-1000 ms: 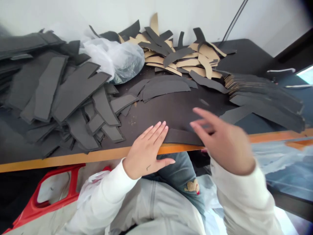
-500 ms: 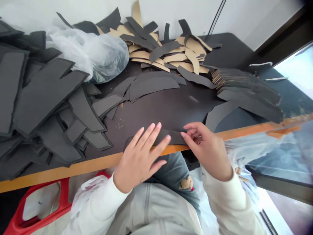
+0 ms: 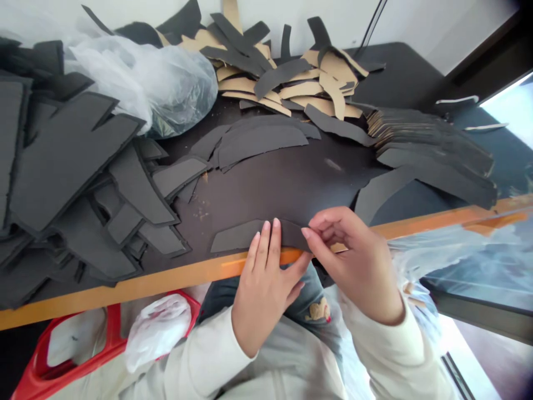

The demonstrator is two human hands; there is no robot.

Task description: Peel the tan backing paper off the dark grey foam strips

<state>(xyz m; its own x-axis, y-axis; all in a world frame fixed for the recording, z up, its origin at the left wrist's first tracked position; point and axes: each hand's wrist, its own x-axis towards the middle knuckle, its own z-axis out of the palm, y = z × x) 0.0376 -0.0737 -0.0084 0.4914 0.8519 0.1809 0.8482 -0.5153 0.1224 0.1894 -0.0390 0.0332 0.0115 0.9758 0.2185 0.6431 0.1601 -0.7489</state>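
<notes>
A dark, curved flat piece [image 3: 237, 236] lies along the front edge of the table, its material not clear from here. My left hand [image 3: 266, 283] rests on its middle with fingers stretched out flat, pressing from above. At the piece's right end, my right hand [image 3: 358, 255] pinches the tip between thumb and forefinger, the other fingers curled in. Part of the piece is hidden under my left fingers.
Thick dark pieces [image 3: 62, 161] are heaped at the left beside a clear plastic bag [image 3: 179, 89]. Tan-backed strips [image 3: 333, 91] pile up at the back. A fanned stack of dark strips [image 3: 437, 144] lies right. Orange edging [image 3: 166, 280] runs along the table front; a red stool [image 3: 112, 328] stands below.
My left hand has shifted right along the dark piece, its fingers drawn closer together, uncovering the piece's left end. My right hand still pinches the right end.
</notes>
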